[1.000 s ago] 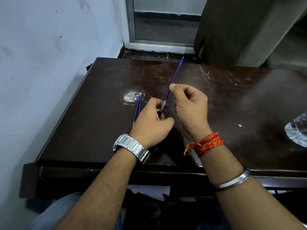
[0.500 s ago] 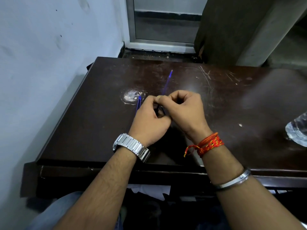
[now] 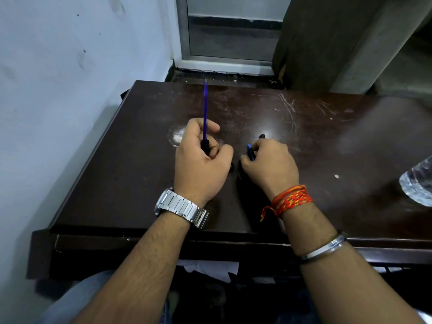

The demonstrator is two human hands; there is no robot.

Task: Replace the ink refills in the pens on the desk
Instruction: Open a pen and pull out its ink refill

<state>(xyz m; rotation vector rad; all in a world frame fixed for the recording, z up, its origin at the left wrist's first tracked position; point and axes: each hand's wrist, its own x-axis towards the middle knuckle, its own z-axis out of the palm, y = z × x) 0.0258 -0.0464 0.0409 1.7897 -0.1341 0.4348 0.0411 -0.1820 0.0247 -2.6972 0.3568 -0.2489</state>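
Observation:
My left hand [image 3: 201, 160] is closed around a black pen part, and a thin blue refill [image 3: 205, 108] sticks out of it, pointing up and away from me. My right hand [image 3: 271, 163] rests on the dark desk [image 3: 350, 141] to the right, fingers closed on a small dark pen piece [image 3: 250, 152] with a blue end. A dark tip [image 3: 261, 136] shows just beyond the right fingers. How these pieces join is hidden by the fingers.
A clear plastic bottle [image 3: 418, 183] lies at the desk's right edge. A pale round mark [image 3: 176, 136] is on the desk beside my left hand. A blue-white wall [image 3: 58, 90] runs close along the left. White paper [image 3: 210, 267] shows under the desk front.
My hands were together over the pen; now they have separated. The left hand has kept the refill, now pointing up and away, and the right hand has moved right onto the desk with a dark piece.

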